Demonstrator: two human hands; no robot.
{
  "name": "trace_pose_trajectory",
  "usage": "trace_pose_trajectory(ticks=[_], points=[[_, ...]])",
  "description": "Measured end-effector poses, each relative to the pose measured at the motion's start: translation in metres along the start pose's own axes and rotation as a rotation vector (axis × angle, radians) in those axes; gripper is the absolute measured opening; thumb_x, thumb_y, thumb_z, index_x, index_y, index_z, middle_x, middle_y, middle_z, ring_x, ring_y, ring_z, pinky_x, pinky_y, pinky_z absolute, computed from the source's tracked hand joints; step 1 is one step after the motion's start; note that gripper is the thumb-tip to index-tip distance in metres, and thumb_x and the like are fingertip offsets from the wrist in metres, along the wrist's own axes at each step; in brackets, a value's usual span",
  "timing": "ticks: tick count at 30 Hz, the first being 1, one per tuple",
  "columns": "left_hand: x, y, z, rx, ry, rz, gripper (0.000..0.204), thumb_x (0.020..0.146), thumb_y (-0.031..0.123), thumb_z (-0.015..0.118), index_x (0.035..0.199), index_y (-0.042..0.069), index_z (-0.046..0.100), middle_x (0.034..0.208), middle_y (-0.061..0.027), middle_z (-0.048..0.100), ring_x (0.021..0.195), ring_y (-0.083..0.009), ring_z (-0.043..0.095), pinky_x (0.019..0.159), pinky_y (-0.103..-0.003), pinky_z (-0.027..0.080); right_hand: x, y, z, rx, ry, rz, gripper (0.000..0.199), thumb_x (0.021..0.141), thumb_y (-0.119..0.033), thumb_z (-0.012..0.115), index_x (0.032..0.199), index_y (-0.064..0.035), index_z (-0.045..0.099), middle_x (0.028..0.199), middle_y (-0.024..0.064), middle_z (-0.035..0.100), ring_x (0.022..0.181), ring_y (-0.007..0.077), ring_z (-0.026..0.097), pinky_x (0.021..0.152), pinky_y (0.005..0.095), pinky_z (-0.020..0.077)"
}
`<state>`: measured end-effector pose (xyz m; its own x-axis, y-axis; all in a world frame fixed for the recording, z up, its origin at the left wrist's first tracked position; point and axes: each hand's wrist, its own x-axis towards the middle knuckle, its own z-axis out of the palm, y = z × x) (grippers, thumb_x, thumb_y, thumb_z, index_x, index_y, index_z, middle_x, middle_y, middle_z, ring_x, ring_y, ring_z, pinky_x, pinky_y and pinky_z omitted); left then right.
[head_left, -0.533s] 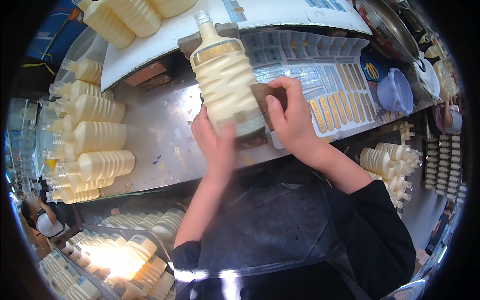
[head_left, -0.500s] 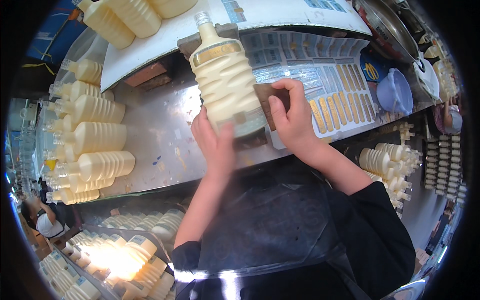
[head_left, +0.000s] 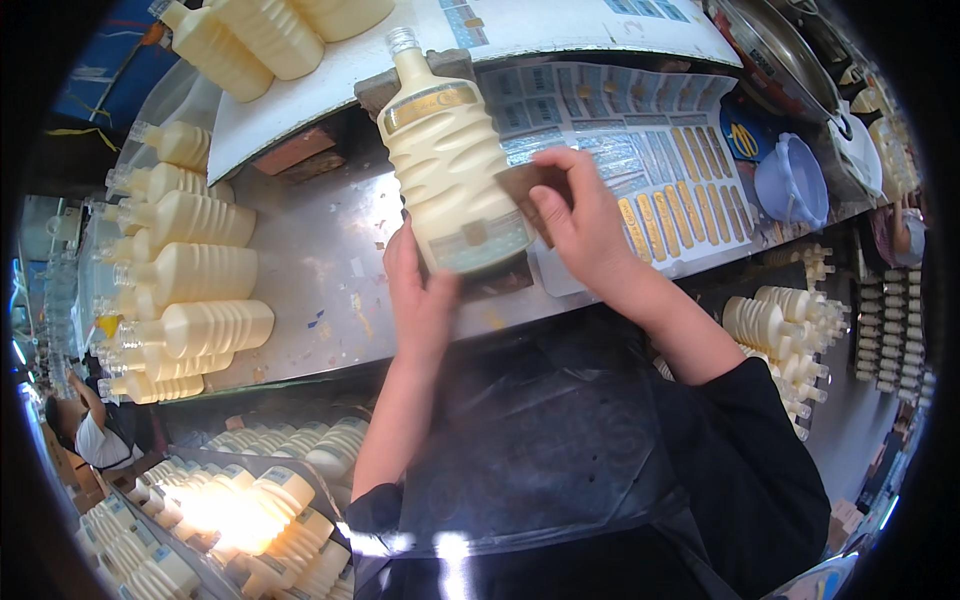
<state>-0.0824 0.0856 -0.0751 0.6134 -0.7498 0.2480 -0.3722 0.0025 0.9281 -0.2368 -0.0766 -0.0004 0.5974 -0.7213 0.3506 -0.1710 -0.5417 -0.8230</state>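
Note:
A cream ribbed plastic bottle (head_left: 447,165) lies on a dark block on the metal table (head_left: 320,270), its neck pointing away from me. It carries a gold band label near the shoulder and a pale label near the base. My left hand (head_left: 418,290) holds the bottle's base from below. My right hand (head_left: 578,225) presses a small brown pad (head_left: 525,185) against the bottle's right side.
Sheets of blue and gold stickers (head_left: 640,150) lie to the right. Several cream bottles (head_left: 190,290) are stacked on the left, more on a white board (head_left: 270,40) at the back and in crates (head_left: 230,510) below. A blue cup (head_left: 790,185) stands far right.
The bottle and both hands stay in about the same place; my right hand has shifted slightly along the bottle's side.

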Motion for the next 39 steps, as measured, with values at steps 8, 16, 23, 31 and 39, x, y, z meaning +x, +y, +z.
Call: trace_pose_trajectory(ticks=[8,16,23,31,39], points=[[0.005,0.034,0.009,0.312,0.151,0.199,0.082,0.070,0.020,0.087,0.141,-0.001,0.053,0.127,-0.0171,0.061,0.122,-0.0359,0.055,0.109,-0.048,0.038,-0.021,-0.031,-0.006,-0.176,-0.067,-0.710,0.034,0.071,0.003,0.075,0.104,-0.0060,0.072,0.102,0.0090,0.074,0.090,0.0244,0.073,0.072,0.0339,0.0559],[0.007,0.052,0.017,0.453,0.249,0.304,0.074,0.070,0.021,0.085,0.136,0.000,0.060,0.120,-0.0153,0.064,0.116,-0.0348,0.059,0.104,-0.045,0.039,-0.012,-0.048,-0.020,-0.342,-0.040,-0.677,0.030,0.074,-0.006,0.073,0.104,-0.0049,0.074,0.099,0.0073,0.072,0.082,0.0228,0.070,0.070,0.0332,0.0527],[0.007,0.045,0.022,0.502,0.293,0.341,0.069,0.070,0.019,0.083,0.134,0.001,0.063,0.118,-0.0142,0.064,0.115,-0.0332,0.059,0.104,-0.044,0.038,-0.015,-0.066,-0.006,-0.225,-0.209,-0.673,0.026,0.080,-0.010,0.073,0.105,-0.0050,0.071,0.089,0.0074,0.070,0.077,0.0241,0.069,0.063,0.0365,0.0523],[0.007,0.053,0.016,0.445,0.247,0.287,0.080,0.064,0.025,0.092,0.134,0.001,0.062,0.117,-0.0132,0.065,0.113,-0.0323,0.059,0.103,-0.044,0.039,0.013,-0.058,-0.024,-0.431,-0.080,-0.624,0.029,0.078,-0.006,0.075,0.107,-0.0078,0.076,0.096,0.0095,0.075,0.083,0.0229,0.072,0.071,0.0331,0.0528],[0.008,0.041,0.018,0.459,0.288,0.338,0.063,0.073,0.016,0.079,0.133,0.001,0.063,0.116,-0.0134,0.064,0.111,-0.0326,0.061,0.101,-0.044,0.041,-0.004,-0.071,-0.017,-0.428,-0.239,-0.736,0.036,0.074,-0.008,0.071,0.110,-0.0076,0.075,0.105,0.0051,0.071,0.088,0.0192,0.071,0.071,0.0308,0.0493]])
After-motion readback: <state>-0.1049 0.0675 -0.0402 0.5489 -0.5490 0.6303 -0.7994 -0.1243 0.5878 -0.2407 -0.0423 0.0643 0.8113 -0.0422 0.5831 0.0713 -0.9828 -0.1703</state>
